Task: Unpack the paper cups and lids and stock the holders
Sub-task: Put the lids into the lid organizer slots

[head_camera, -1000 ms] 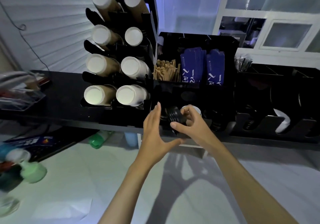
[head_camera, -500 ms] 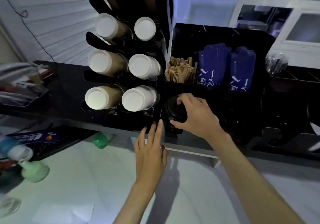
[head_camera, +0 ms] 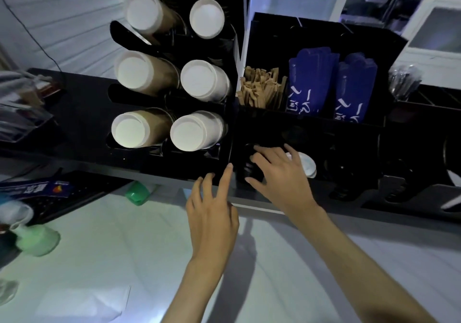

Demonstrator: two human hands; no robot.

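Both forearms are bare to the frame edge; left hand point(head_camera: 212, 213) and right hand point(head_camera: 282, 175) wear nothing.

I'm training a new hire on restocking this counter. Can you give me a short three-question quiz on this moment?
1. True or false: the right hand is on the stack of black lids in the lower slot of the black organizer.
2. What stands just left of the blue sleeves in the organizer? A) brown stir sticks B) straws C) napkins
3. Fill in: the left hand has its fingers straight and holds ____.

Key: 1 true; 2 A, the brown stir sticks; 3 nothing.
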